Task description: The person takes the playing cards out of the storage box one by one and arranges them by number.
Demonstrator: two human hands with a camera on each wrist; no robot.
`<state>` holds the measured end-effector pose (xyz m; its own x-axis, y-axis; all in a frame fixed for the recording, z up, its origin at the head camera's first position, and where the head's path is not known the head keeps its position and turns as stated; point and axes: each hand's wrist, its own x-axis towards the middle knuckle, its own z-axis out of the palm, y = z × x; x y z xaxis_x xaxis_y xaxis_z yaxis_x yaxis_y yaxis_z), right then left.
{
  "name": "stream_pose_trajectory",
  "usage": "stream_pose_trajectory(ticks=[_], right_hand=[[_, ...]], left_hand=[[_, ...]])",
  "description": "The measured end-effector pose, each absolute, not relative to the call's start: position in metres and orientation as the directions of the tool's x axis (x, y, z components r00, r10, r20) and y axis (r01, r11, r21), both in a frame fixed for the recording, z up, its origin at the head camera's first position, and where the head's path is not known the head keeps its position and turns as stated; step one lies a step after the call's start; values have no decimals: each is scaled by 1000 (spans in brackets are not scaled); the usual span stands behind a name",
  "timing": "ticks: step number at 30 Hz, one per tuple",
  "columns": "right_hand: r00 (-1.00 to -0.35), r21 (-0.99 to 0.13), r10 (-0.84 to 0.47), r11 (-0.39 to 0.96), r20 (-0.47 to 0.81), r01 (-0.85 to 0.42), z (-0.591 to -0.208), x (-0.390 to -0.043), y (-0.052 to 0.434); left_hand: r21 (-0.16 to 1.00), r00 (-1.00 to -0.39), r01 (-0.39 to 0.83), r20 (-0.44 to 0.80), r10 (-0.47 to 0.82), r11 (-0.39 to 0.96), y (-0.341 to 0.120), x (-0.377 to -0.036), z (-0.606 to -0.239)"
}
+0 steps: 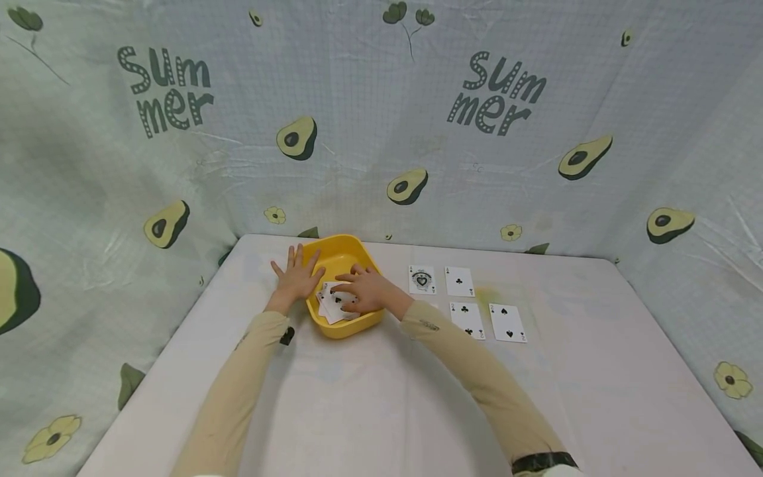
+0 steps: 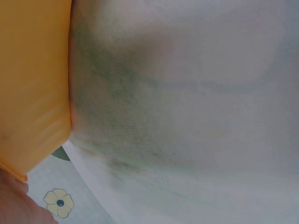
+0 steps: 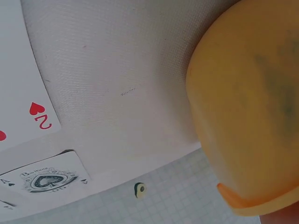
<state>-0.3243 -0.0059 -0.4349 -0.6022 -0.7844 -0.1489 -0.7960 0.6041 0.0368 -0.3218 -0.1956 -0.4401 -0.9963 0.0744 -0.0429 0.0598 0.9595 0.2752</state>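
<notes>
A yellow plastic tub (image 1: 338, 246) stands at the back left of the table, with several playing cards (image 1: 330, 306) lying loose inside. Over its left rim my left hand (image 1: 296, 281) rests with spread fingers; part of that hand (image 2: 21, 201) shows beside the tub wall (image 2: 35, 84) in the left wrist view. My right hand (image 1: 372, 291) reaches across the right rim, its extended fingers over the cards. No card is visibly lifted. In the right wrist view the tub's side (image 3: 243, 102) hides nearly all of that hand.
Right of the tub lie an ace of spades (image 1: 422, 280), an ace of clubs (image 1: 459, 281), a club card (image 1: 467, 318) and a two of spades (image 1: 508, 323). A two of hearts (image 3: 28, 79) appears in the right wrist view. A patterned curtain (image 1: 357, 86) hangs behind the table.
</notes>
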Motion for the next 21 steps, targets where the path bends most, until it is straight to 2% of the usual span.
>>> stream_pose_trajectory(ticks=[11,21], right_hand=[[-617,59,-755,621,-221,-782,-437,-326,-10],[-622,43,-747,631,-234,-774,-442,-326,-14]], left_hand=[[275,-996,55,-48,71,960,-195,-320,-437],[276,-997,50,-49,66,960,-195,-320,-438]])
